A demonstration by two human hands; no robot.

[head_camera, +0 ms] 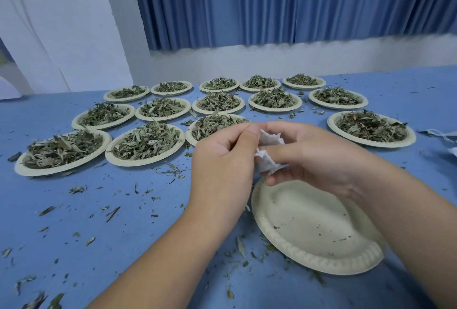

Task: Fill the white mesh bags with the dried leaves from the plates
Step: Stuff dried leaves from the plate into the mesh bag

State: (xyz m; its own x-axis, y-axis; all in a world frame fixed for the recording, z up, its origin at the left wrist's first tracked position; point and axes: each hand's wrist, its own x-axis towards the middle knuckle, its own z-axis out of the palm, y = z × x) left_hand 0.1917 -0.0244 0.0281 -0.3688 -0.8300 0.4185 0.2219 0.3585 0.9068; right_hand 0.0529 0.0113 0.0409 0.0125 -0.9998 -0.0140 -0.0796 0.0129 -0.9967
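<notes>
A small crumpled white mesh bag is held between both hands above the near table. My left hand pinches its left side with thumb and curled fingers. My right hand grips its right side, fingers curled round it. Just below them lies an almost empty paper plate with only crumbs. Several paper plates heaped with dried leaves stand in rows behind, the nearest being one plate at the left of my hands and another plate partly hidden behind my left hand.
Loose leaf bits are scattered over the blue table. A full plate stands at the right. White fabric pieces lie at the right edge. A blue curtain and white wall stand behind the table.
</notes>
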